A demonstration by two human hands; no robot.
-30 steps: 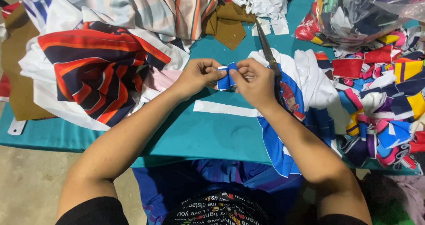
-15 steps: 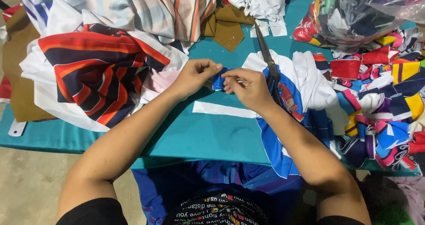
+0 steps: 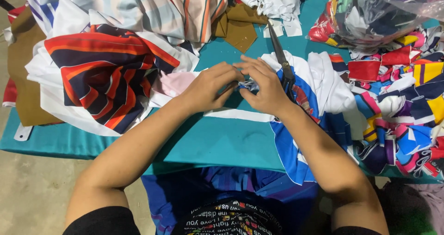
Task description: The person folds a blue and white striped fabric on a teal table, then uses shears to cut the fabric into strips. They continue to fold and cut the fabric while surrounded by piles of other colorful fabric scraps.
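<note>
Left hand [image 3: 210, 88] and right hand [image 3: 262, 88] together pinching small cloth scrap [image 3: 249, 84]; scissors [image 3: 282, 64] at two o'clock.

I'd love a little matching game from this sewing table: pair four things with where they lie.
Things:
1. scissors
2. brown fabric piece
3. clear plastic bag of scraps
4. red and navy striped cloth

Places:
A. far right corner of the table
B. left of the left hand
C. just beyond the right hand
D. far side of the table, near the middle

Pairs: 1-C, 2-D, 3-A, 4-B
</note>
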